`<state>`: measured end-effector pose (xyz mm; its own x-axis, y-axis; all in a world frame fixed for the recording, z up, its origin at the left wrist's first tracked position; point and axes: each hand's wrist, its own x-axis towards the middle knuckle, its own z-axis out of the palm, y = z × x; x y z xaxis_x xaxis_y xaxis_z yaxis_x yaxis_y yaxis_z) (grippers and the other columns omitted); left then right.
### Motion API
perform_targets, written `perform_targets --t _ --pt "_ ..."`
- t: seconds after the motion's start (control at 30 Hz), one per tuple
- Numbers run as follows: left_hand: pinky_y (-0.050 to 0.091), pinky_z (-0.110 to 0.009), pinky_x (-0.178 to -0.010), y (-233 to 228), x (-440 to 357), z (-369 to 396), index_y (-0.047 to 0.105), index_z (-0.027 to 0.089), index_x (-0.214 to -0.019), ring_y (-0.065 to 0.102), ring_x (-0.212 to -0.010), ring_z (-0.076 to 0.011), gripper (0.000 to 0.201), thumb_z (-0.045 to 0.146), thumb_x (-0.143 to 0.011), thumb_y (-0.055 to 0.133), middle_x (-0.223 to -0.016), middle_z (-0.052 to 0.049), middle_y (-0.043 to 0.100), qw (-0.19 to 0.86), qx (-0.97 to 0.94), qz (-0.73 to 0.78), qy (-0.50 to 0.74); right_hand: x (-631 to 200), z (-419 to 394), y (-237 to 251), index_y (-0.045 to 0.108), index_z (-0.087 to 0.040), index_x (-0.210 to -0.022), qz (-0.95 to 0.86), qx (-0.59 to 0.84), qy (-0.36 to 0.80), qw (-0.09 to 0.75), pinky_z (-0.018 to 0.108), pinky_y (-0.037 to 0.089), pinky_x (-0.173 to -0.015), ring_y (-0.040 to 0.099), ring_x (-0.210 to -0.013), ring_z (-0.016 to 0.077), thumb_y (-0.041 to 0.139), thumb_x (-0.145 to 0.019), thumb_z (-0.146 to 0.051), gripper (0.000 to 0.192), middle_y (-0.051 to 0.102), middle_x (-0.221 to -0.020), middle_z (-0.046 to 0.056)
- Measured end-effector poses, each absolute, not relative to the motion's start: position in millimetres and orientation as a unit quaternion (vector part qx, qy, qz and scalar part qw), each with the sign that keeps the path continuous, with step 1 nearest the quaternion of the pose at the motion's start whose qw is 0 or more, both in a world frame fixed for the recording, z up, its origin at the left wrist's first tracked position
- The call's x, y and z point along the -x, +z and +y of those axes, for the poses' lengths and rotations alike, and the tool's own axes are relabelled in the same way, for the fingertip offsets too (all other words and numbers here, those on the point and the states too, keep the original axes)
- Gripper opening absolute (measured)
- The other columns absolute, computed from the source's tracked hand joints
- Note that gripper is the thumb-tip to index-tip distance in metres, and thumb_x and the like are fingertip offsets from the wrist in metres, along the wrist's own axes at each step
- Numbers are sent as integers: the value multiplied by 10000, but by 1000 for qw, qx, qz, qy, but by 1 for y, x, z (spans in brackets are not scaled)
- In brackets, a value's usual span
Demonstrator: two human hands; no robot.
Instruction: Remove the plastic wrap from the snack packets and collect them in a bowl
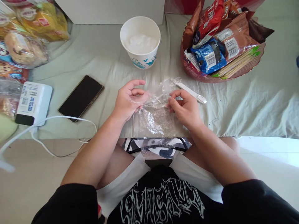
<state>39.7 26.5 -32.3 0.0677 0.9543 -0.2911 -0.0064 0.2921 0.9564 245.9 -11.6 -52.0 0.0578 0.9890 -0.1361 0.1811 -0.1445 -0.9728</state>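
1. Pinching with the left hand (129, 101) and right hand (184, 109), we grip the clear plastic film (155, 119); the hands stand apart.
2. We judge the handling midway: film spread out, not yet released; whether it is open, we cannot tell.
3. We see its long axis run toward our body, lower end hanging past the table (233, 121).
4. Beyond it, we find the paper tub (137, 58); rightward, the slim white tool (193, 93).
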Motion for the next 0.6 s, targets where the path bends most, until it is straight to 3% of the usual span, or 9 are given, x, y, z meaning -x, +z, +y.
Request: perform_targets --t 0.13,0.37,0.6 --pt "184 -191 -298 -33 -39 28 672 215 -1082 415 -365 -29 388 151 -722 800 -723 50 725 581 -438 557 401 -248 -12 -50 519 -214 -837 -483 576 486 446 228 564 -544 698 -686 94 663 -905 -351 210 650 -1074 38" --pt "211 -184 -309 -34 -39 28 669 216 -1106 422 -369 -35 399 137 -732 784 -708 51 710 580 -437 564 393 -247 -14 -50 604 -239 -941 -483 580 489 438 243 559 -516 705 -693 149 716 -876 -398 205 612 -787 -14" --pt "210 -188 -310 -33 -39 27 663 217 -1110 411 -367 -30 413 148 -724 791 -697 63 691 589 -435 559 389 -248 -13 -52 653 -213 -978 -524 583 454 423 247 550 -541 662 -679 98 719 -872 -409 233 665 -1094 44"
